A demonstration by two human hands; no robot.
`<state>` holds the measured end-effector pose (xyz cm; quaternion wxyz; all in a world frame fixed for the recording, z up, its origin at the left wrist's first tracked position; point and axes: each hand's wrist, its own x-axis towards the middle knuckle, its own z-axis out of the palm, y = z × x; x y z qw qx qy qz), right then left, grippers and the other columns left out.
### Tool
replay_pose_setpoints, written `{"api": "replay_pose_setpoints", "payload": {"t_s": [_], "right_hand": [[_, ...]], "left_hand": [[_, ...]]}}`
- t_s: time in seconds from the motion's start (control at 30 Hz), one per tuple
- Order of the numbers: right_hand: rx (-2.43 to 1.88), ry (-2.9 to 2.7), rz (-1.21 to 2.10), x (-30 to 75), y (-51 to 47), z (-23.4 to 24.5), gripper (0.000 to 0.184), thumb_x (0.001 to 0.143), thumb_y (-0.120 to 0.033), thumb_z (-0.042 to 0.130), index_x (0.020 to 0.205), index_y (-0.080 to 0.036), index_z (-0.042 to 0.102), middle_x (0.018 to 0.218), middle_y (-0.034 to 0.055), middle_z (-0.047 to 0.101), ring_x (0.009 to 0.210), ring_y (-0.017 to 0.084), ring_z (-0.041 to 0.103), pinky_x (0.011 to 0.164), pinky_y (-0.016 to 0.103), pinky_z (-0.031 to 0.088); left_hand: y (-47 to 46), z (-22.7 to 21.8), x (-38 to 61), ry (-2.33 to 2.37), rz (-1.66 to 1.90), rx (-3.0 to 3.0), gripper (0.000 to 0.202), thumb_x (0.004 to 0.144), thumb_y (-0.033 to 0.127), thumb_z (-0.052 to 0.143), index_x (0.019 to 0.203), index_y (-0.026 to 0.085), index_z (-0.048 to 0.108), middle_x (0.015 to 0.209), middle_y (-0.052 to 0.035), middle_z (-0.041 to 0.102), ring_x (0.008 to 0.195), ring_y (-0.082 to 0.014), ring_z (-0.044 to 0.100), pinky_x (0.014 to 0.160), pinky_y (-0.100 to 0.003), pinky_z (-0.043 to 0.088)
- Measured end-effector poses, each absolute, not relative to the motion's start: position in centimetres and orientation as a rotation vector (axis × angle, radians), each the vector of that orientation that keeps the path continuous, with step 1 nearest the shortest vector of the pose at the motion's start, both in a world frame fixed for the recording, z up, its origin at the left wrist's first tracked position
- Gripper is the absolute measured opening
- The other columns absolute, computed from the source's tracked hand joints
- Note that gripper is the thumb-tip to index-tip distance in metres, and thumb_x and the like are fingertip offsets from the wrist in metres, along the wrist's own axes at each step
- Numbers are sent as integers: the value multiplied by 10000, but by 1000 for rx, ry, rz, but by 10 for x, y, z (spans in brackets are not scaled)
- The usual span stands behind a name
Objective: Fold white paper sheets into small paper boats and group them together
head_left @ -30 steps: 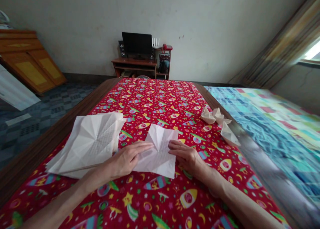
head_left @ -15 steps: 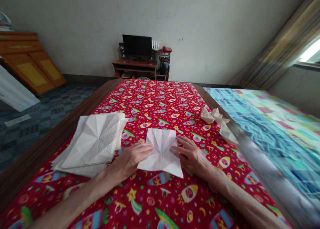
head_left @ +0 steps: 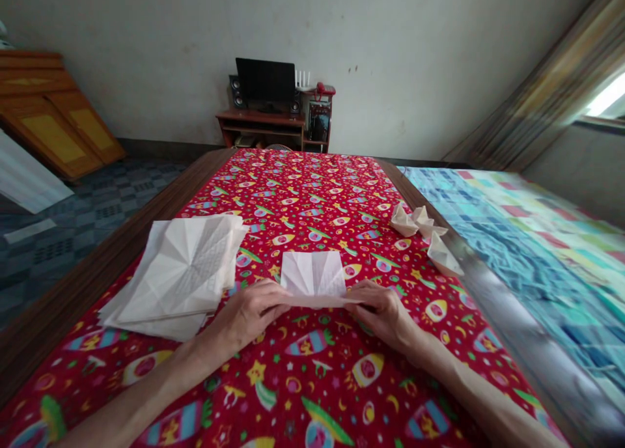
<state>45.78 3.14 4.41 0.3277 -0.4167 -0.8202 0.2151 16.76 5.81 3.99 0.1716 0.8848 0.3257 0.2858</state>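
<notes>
A creased white paper sheet (head_left: 313, 275) lies on the red patterned tablecloth (head_left: 312, 194) in front of me. Its near edge is lifted off the cloth. My left hand (head_left: 249, 311) pinches that edge at its left corner and my right hand (head_left: 383, 311) pinches it at the right corner, fingers closed on the paper. A stack of creased white paper sheets (head_left: 180, 272) rests just left of my left hand.
Three small folded paper shapes (head_left: 422, 233) sit near the table's right edge. A bed with a blue patchwork cover (head_left: 527, 252) adjoins the table on the right. A desk with a monitor (head_left: 266, 90) stands at the far wall, a wooden cabinet (head_left: 53, 119) at left.
The sheet was lying flat under both hands' fingers. Both hands have slid to its near edge, pinched the corners and raised that edge off the cloth.
</notes>
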Motion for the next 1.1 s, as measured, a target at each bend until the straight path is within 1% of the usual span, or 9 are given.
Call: {"api": "replay_pose_setpoints", "payload": {"t_s": [0.07, 0.13, 0.23, 0.3, 0.4, 0.47, 0.67, 0.87, 1.1], "right_hand": [[-1240, -2094, 608, 457, 32, 44, 244, 887, -278, 516, 735, -176, 678, 681, 21, 648, 625, 130, 586, 563, 220, 444], [-1359, -2063, 656, 457, 33, 44, 292, 868, -299, 523, 637, -162, 636, 560, -12, 570, 505, 97, 499, 472, 199, 355], [-1480, -2009, 703, 454, 38, 45, 338, 852, -319, 511, 555, -164, 552, 459, -52, 423, 435, 68, 376, 423, 189, 252], [-1505, -1970, 696, 451, 43, 45, 346, 843, -324, 505, 534, -170, 503, 459, -57, 379, 442, 68, 352, 425, 191, 231], [-1516, -1939, 674, 444, 51, 43, 331, 847, -317, 487, 546, -178, 480, 489, -51, 408, 465, 76, 379, 444, 197, 240], [-1550, -1940, 625, 441, 55, 41, 314, 853, -311, 484, 567, -182, 485, 509, -49, 438, 476, 80, 405, 464, 202, 250], [-1651, -2035, 423, 438, 58, 43, 297, 879, -338, 491, 622, -192, 517, 554, -31, 521, 496, 94, 453, 503, 216, 270], [-1773, -2117, 290, 432, 57, 50, 285, 905, -305, 472, 653, -187, 534, 568, -4, 557, 506, 106, 484, 510, 233, 254], [-1805, -2157, 267, 429, 63, 56, 308, 918, -298, 448, 650, -179, 542, 567, 17, 579, 529, 121, 537, 521, 246, 257]], "left_hand": [[61, 40, 168, 1015, 823, 2466, 216, 908, 236, 499, 807, 170, 678, 828, -45, 687, 790, -152, 639, 727, -251, 511], [63, 42, 169, 1091, 792, 2424, 224, 890, 231, 509, 731, 173, 655, 779, -30, 672, 747, -141, 629, 693, -232, 498], [65, 46, 171, 1172, 741, 2377, 265, 873, 237, 499, 640, 173, 607, 684, -6, 623, 657, -117, 594, 639, -205, 473], [65, 46, 172, 1207, 741, 2356, 277, 870, 241, 489, 625, 171, 597, 711, -12, 620, 667, -116, 589, 649, -206, 471], [66, 42, 175, 1247, 809, 2334, 243, 877, 234, 478, 697, 172, 629, 916, -46, 637, 828, -138, 609, 747, -237, 481], [67, 39, 176, 1281, 807, 2343, 246, 891, 235, 469, 722, 169, 634, 970, -58, 621, 879, -150, 605, 777, -254, 477], [69, 42, 183, 1425, 612, 2456, 242, 922, 232, 453, 765, 157, 621, 953, -48, 588, 828, -143, 601, 742, -248, 467], [69, 49, 191, 1627, 394, 2618, 218, 930, 232, 445, 824, 167, 624, 897, -35, 592, 832, -154, 596, 713, -253, 464], [75, 56, 196, 1715, 191, 2605, 279, 945, 268, 413, 810, 174, 639, 885, -28, 597, 789, -150, 607, 628, -251, 416]]}}
